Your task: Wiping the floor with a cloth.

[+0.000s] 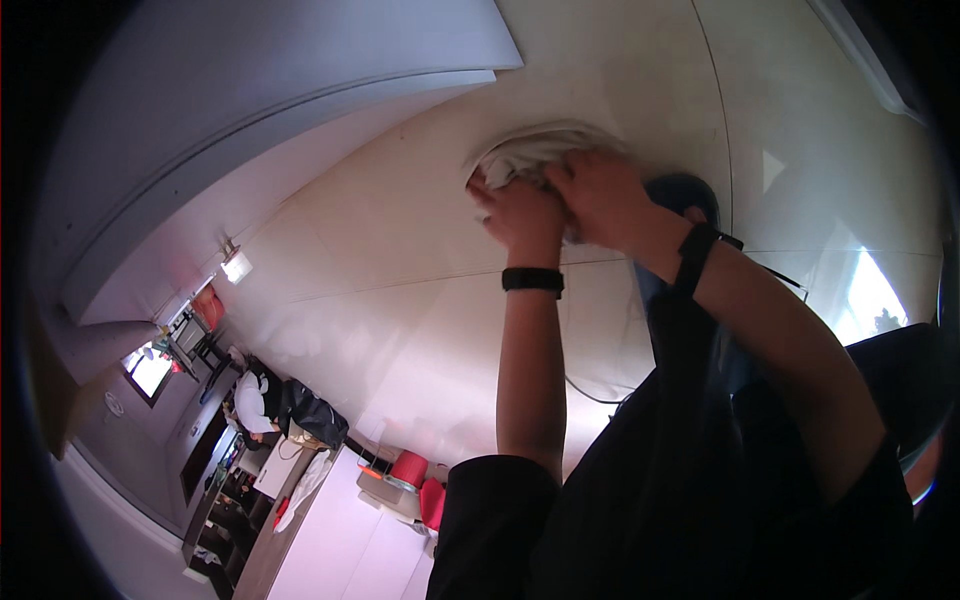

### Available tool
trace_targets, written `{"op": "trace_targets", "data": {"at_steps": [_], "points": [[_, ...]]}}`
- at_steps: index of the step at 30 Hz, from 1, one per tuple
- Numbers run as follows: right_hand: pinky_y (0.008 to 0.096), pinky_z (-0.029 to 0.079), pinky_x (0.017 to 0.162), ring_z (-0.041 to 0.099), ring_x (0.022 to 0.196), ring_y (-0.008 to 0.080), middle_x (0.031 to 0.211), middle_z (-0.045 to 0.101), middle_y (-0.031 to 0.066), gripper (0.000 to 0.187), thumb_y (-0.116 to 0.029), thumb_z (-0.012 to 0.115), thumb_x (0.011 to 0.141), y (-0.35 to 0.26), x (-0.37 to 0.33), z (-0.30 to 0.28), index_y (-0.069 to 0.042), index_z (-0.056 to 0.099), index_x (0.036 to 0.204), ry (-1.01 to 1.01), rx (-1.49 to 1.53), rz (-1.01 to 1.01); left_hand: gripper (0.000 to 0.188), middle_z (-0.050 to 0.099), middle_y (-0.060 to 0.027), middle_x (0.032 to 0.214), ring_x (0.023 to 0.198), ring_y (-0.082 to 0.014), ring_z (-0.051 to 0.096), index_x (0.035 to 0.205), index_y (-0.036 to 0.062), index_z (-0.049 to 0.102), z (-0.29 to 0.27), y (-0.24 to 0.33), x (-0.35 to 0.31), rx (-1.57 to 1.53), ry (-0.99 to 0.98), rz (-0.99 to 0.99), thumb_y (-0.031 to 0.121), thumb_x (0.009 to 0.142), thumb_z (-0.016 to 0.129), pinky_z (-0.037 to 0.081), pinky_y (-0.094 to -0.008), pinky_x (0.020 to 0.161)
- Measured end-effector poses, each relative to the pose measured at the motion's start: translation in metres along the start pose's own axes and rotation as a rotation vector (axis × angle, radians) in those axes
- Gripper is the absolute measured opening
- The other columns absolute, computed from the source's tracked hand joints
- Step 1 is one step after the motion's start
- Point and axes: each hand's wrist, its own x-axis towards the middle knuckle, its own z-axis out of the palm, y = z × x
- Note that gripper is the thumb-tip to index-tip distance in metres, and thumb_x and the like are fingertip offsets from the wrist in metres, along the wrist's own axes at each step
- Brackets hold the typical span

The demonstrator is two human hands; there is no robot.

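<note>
A pale grey-beige cloth (545, 142) lies bunched on the tiled floor, with a slightly blurred far edge. My left hand (523, 212) presses on its near left part, fingers curled into the folds. Beside it, my right hand (607, 197) grips the cloth's right part, fingers bent over it. The two hands touch or nearly touch, and some fingertips are hidden in the fabric. Each wrist wears a black band.
Glossy beige floor tiles (390, 310) surround the cloth. A white panel-like furniture piece (300, 70) rises at the upper left. My dark shoe (685, 190) is right of my hands. A thin dark cable (595, 398) lies nearby. Bags and a cluttered shelf (235, 500) stand lower left.
</note>
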Motion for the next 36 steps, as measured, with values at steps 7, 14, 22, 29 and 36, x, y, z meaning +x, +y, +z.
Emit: {"op": "trace_targets", "data": {"at_steps": [7, 14, 22, 29, 36], "points": [[0.0412, 0.051, 0.083, 0.056, 0.112, 0.0262, 0.115, 0.057, 0.0076, 0.054, -0.020, 0.071, 0.074, -0.034, -0.004, 0.025, -0.012, 0.055, 0.125, -0.021, 0.114, -0.031, 0.031, 0.058, -0.0203, 0.131, 0.132, -0.0408, 0.041, 0.101, 0.0053, 0.073, -0.002, -0.051, 0.053, 0.238, -0.092, -0.016, 0.029, 0.085, 0.062, 0.047, -0.0504, 0.094], [0.0454, 0.051, 0.093, 0.054, 0.119, 0.0316, 0.131, 0.052, 0.0111, 0.067, -0.018, 0.062, 0.083, -0.041, 0.049, 0.003, -0.011, 0.037, 0.145, -0.294, 0.387, 0.099, 0.025, 0.064, -0.0194, 0.120, 0.127, -0.0452, 0.044, 0.099, 0.0059, 0.074, -0.023, -0.080, 0.123, 0.387, -0.003, 0.122, 0.020, 0.087, 0.056, 0.044, -0.0510, 0.097], [0.0445, 0.049, 0.099, 0.051, 0.124, 0.0324, 0.133, 0.051, 0.0117, 0.063, -0.016, 0.056, 0.087, -0.035, 0.046, 0.005, -0.011, 0.035, 0.147, -0.221, 0.450, 0.017, 0.028, 0.059, -0.0235, 0.127, 0.144, -0.0436, 0.019, 0.099, 0.0049, 0.073, -0.016, -0.108, 0.142, 0.414, -0.065, 0.194, 0.024, 0.089, 0.056, 0.039, -0.0544, 0.105], [0.0453, 0.054, 0.085, 0.062, 0.105, 0.0324, 0.120, 0.058, 0.0111, 0.047, -0.015, 0.060, 0.083, -0.033, 0.027, 0.009, -0.007, 0.051, 0.128, -0.226, 0.391, 0.060, 0.038, 0.065, -0.0183, 0.119, 0.132, -0.0430, 0.042, 0.112, 0.0048, 0.069, 0.032, -0.085, 0.070, 0.359, 0.360, 0.196, 0.024, 0.081, 0.059, 0.004, -0.0570, 0.119], [0.0461, 0.055, 0.077, 0.066, 0.093, 0.0342, 0.112, 0.059, 0.0131, 0.040, -0.014, 0.061, 0.081, -0.038, -0.009, 0.009, -0.007, 0.054, 0.120, -0.321, 0.284, 0.124, 0.068, 0.013, -0.0214, 0.161, 0.149, -0.0420, 0.003, 0.152, 0.0083, 0.030, 0.049, -0.067, 0.001, 0.032, 0.174, 0.044, 0.025, 0.092, 0.055, 0.033, -0.0550, 0.106]]}}
